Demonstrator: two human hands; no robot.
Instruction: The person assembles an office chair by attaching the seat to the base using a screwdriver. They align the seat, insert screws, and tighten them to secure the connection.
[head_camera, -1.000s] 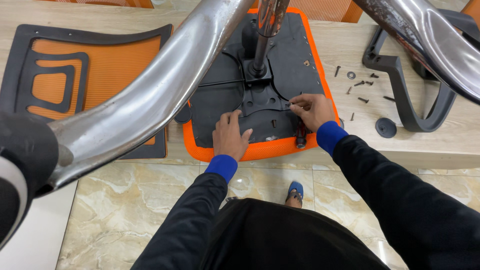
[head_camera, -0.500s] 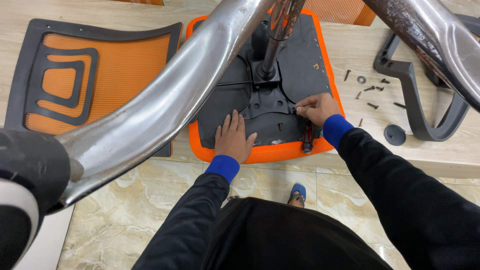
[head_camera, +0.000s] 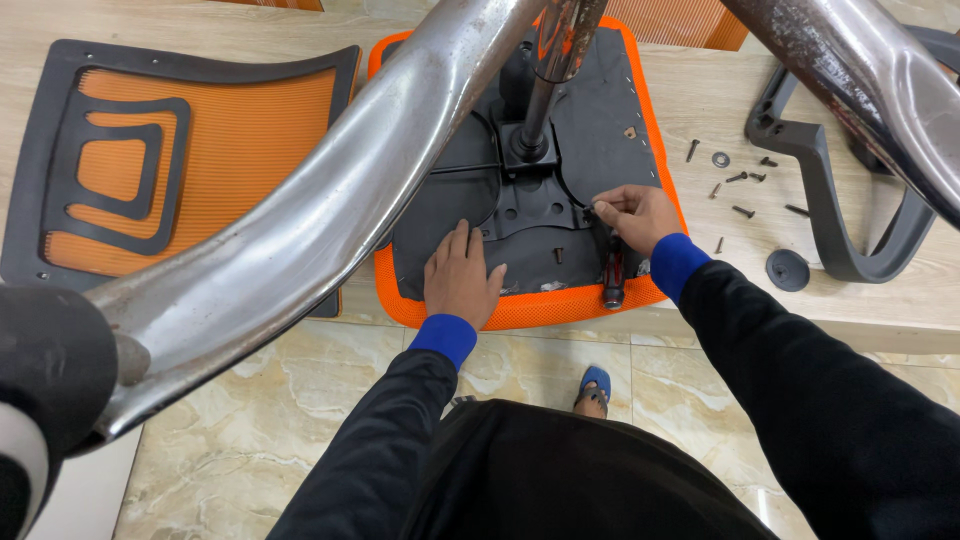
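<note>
Left hand (head_camera: 462, 278) lies flat, fingers spread open on the orange seat (head_camera: 520, 305), while right hand (head_camera: 635, 215) at two o'clock pinches a screw (head_camera: 590, 211), fingers closed.

A furniture assembly or repair workspace, indoors, shown by an office chair taken apart and spread out. The landmark is the upturned orange seat pan (head_camera: 520, 300), lying underside-up on a low pale wood-grain table (head_camera: 700, 100). Left of the seat pan lies the orange mesh backrest (head_camera: 180, 160) in its black frame. Right of it are loose screws and a washer (head_camera: 740, 180), a black armrest (head_camera: 830, 200) and a round black cap (head_camera: 787, 269). Chromed base legs (head_camera: 330, 220) rise above the seat pan. In front of it, polished beige marble floor tiles (head_camera: 250, 420) extend below the table edge.
</note>
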